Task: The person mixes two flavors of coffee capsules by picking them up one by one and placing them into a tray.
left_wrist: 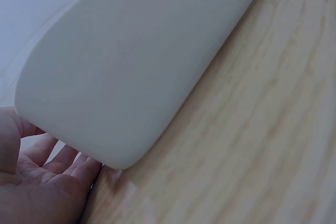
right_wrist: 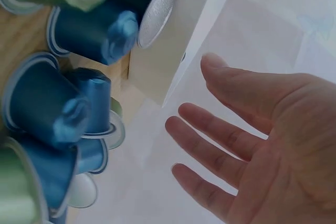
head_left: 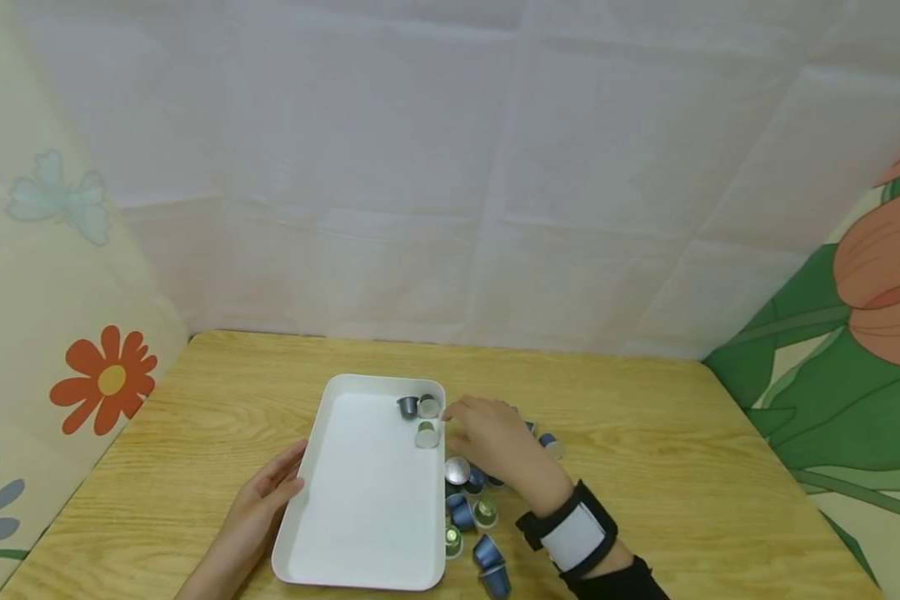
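Observation:
A white rectangular tray (head_left: 367,500) lies lengthwise on the table. My left hand (head_left: 251,508) holds its left side, thumb at the rim and fingers along the edge underneath, as the left wrist view shows. Inside the tray's far right corner sit a dark grey coffee capsule (head_left: 407,407), a second one with its pale lid showing (head_left: 428,407) and a light green one (head_left: 427,435). My right hand (head_left: 498,442) hovers by the tray's right rim, above loose capsules. In the right wrist view its fingers (right_wrist: 205,145) are spread, with nothing between them and the thumb.
Along the tray's right side lie several loose capsules: blue ones (head_left: 461,512), green ones (head_left: 485,512) and one with a silver lid (head_left: 457,472) facing up. Another blue capsule (head_left: 550,444) lies farther right. A white sheet (head_left: 450,183) hangs behind the wooden table (head_left: 645,467).

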The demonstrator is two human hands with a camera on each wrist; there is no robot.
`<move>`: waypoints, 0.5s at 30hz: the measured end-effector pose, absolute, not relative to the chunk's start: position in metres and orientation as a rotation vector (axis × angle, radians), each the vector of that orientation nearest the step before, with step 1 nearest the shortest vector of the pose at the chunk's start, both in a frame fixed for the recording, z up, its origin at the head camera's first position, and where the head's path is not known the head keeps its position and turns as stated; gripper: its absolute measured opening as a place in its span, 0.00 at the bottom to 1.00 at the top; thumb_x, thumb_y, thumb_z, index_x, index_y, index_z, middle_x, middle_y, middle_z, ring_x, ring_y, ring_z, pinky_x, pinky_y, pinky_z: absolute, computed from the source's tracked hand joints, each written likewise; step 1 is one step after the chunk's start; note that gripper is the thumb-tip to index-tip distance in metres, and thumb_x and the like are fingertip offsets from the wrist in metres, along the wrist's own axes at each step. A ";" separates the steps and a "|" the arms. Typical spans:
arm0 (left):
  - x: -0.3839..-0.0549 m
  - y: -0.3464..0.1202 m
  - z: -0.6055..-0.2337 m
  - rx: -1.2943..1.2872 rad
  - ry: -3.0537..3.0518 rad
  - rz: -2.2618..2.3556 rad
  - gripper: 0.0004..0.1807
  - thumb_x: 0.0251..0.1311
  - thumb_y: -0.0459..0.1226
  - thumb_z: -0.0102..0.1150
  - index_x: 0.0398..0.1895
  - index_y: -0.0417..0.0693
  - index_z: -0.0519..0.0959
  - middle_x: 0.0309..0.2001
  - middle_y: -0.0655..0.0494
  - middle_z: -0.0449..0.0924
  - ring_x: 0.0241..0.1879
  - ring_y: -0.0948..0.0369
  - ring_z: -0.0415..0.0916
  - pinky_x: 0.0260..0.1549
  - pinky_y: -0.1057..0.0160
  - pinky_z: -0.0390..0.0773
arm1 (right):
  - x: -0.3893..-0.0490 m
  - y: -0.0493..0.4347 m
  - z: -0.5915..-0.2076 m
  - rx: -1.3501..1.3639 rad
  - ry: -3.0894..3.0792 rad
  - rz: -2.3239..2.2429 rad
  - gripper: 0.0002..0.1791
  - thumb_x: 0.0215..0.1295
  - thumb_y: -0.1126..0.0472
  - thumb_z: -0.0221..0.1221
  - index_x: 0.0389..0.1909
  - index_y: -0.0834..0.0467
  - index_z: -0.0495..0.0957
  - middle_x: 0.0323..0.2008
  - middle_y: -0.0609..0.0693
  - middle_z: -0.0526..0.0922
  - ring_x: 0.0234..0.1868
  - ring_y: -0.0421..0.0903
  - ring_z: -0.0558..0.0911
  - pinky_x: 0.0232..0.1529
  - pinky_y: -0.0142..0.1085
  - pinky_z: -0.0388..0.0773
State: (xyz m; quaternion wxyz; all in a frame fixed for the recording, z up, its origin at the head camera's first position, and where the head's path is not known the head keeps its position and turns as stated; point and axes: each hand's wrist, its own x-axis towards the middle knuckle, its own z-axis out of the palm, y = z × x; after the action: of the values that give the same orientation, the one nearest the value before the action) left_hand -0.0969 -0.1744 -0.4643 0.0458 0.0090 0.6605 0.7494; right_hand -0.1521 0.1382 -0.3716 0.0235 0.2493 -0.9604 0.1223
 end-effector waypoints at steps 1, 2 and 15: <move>-0.097 -0.175 -0.464 0.024 2.014 2.285 0.31 0.68 0.29 0.53 0.72 0.30 0.58 0.72 0.36 0.57 0.56 0.80 0.69 0.53 0.76 0.71 | -0.150 0.140 -0.372 0.756 -2.975 0.386 0.16 0.59 0.61 0.69 0.48 0.57 0.83 0.46 0.52 0.83 0.40 0.48 0.82 0.42 0.44 0.80; -0.097 -0.175 -0.463 0.023 2.015 2.281 0.31 0.68 0.29 0.53 0.72 0.30 0.58 0.72 0.36 0.57 0.56 0.80 0.69 0.53 0.76 0.70 | -0.149 0.142 -0.373 0.737 -2.979 0.398 0.16 0.59 0.62 0.69 0.49 0.57 0.83 0.47 0.52 0.83 0.41 0.49 0.82 0.43 0.45 0.80; -0.096 -0.176 -0.462 -0.007 2.018 2.258 0.32 0.69 0.31 0.52 0.73 0.31 0.57 0.72 0.37 0.57 0.55 0.81 0.68 0.53 0.76 0.70 | -0.138 0.168 -0.373 0.437 -3.129 0.571 0.18 0.58 0.63 0.70 0.50 0.57 0.82 0.49 0.53 0.84 0.52 0.53 0.81 0.52 0.49 0.78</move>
State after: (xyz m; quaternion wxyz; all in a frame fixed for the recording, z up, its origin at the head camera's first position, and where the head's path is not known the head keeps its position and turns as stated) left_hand -0.0957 -0.1757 -0.4621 0.0568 -0.0024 0.6653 0.7444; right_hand -0.1376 0.1684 -0.3728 -0.0347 0.1359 -0.9740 0.1778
